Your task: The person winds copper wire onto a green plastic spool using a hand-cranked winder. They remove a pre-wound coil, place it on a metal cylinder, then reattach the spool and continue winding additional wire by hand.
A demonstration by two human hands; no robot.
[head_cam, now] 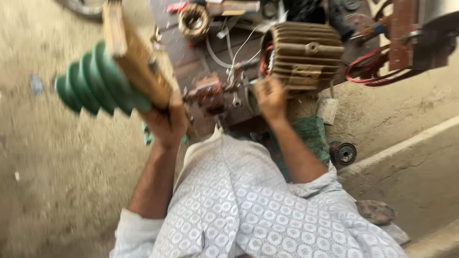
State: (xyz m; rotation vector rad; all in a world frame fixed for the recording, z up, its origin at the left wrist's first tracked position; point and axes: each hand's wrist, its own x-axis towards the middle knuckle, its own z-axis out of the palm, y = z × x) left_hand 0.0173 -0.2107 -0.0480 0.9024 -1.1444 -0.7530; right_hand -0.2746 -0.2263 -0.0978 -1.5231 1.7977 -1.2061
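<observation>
Head view shows my left hand [167, 122] clenched around a wooden winding former [136, 55], raised off the floor, its long axis running up and away to the left, with green ribbed coil steps [95, 81] on its left side. My right hand [271, 98] rests against the near end of the ribbed motor stator housing [303, 55], which lies straight ahead on the dark workboard [191, 52]; whether its fingers grip anything I cannot tell. That hand is nearer the housing. Red wires [368, 69] trail right. No labels are readable.
</observation>
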